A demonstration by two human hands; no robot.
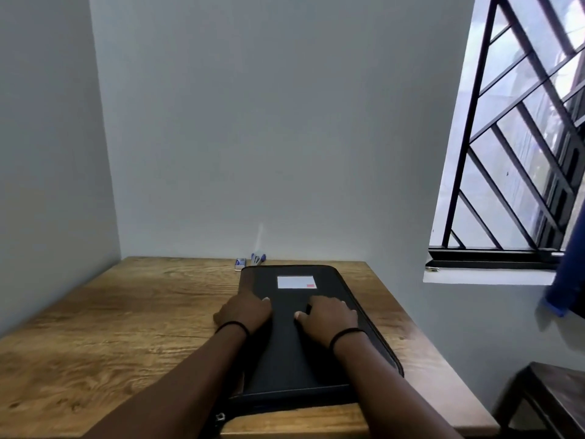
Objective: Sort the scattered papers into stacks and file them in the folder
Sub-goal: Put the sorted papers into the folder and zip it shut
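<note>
Both hands down flat on the folder [304,331], palms pressing, nothing clasped in either one. Left hand [245,310] sits on the folder's left edge, fingers spread loosely forward, thumb side spilling off toward the bare wood. Right hand [329,315] lies just beside it on the cover, fingers relaxed and reaching ahead, thumb turned in toward the left hand; a small dark thing shows at the index finger, too small to make out. Each wrist wears a thin black band [232,327].

Under those palms, the folder is black, closed, lying lengthwise on the wooden table [110,327], its near end close to the table's front edge and its far end close to the wall. A zip pull [220,417] hangs at the near left corner. Just beyond the fingertips, a white label [296,282] with a small red mark is on the cover.

Further out past the hands, right at the wall, a small box [240,263] and a couple of blue pens [258,258] lie just off the folder's far left corner. Off to the right of the right hand, a barred window [519,137], a blue cloth [566,274] hanging by it, and a dark stool [550,403] below.
</note>
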